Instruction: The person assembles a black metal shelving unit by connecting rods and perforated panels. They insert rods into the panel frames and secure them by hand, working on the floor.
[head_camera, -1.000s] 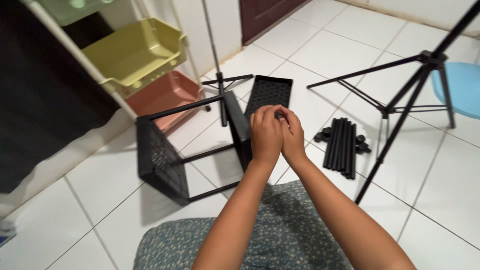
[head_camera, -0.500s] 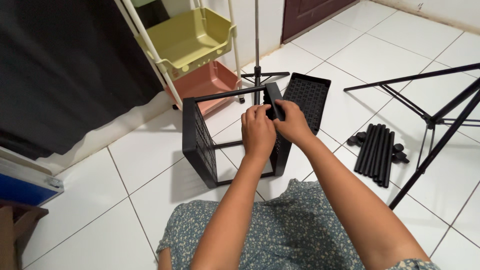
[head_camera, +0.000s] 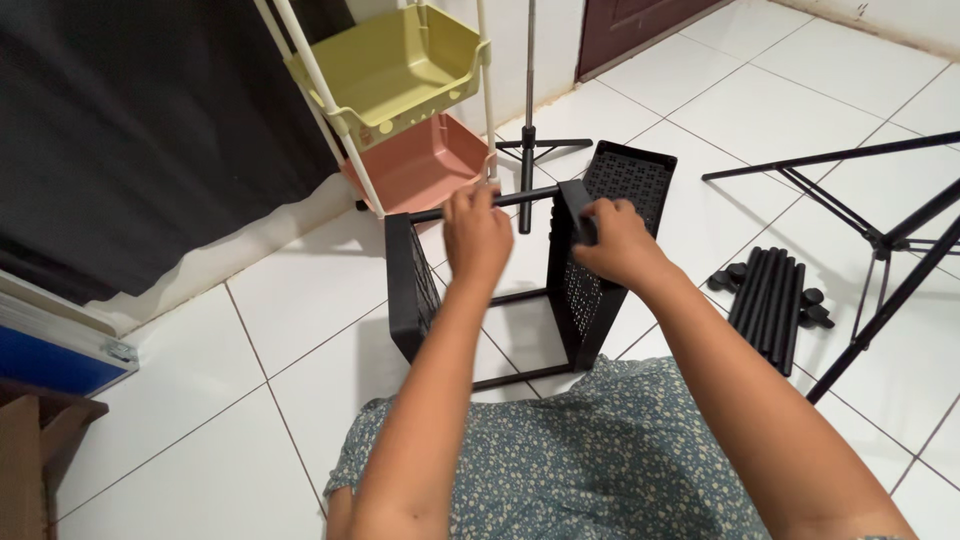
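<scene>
A black plastic rack frame stands on its side on the white tile floor in front of my lap. It has two perforated black shelf panels, one on the left (head_camera: 408, 292) and one on the right (head_camera: 583, 290), joined by thin black rods. My left hand (head_camera: 476, 235) grips the top rod (head_camera: 520, 196) near its middle. My right hand (head_camera: 617, 240) holds the top edge of the right panel. A third loose black perforated shelf (head_camera: 632, 177) lies flat on the floor just behind the frame.
A bundle of black tubes (head_camera: 770, 305) lies on the floor to the right. A black tripod (head_camera: 880, 240) spreads its legs at far right. Behind the frame stand a trolley with a yellow bin (head_camera: 390, 70) and a pink bin (head_camera: 420, 165), and a light stand (head_camera: 528, 120).
My hands were together on the right panel's top corner. The left hand has now slid left along the top rod, and my view has shifted right and nearer.
</scene>
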